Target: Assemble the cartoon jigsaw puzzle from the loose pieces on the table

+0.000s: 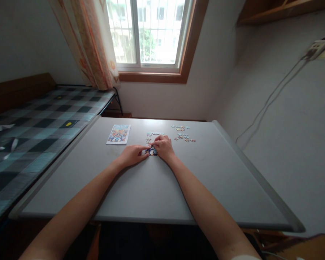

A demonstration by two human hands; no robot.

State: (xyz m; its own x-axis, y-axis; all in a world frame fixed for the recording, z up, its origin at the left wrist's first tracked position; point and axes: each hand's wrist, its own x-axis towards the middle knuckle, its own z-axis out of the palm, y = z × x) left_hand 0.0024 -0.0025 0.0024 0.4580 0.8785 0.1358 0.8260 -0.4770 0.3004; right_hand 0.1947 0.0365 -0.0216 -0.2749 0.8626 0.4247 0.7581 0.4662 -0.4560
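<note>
A partly assembled jigsaw puzzle (152, 152) lies flat near the middle of the grey-white table, with a filled lower part and a narrow strip up its left side and along its top. My left hand (134, 154) rests at its lower left edge, thumb and index finger apart and touching the puzzle. Over its right side, my right hand (163, 145) has its fingers pinched together at the puzzle's surface; whatever they hold is too small to make out. Loose puzzle pieces (183, 136) lie in groups to the right. A printed picture sheet (118, 134) lies to the left.
The table (148, 191) has a raised rim on its right side. A bed with a checked cover (78, 104) stands at the left. Behind the table are a window (157, 36) and a curtain (93, 47). A cable (265, 104) hangs on the right wall.
</note>
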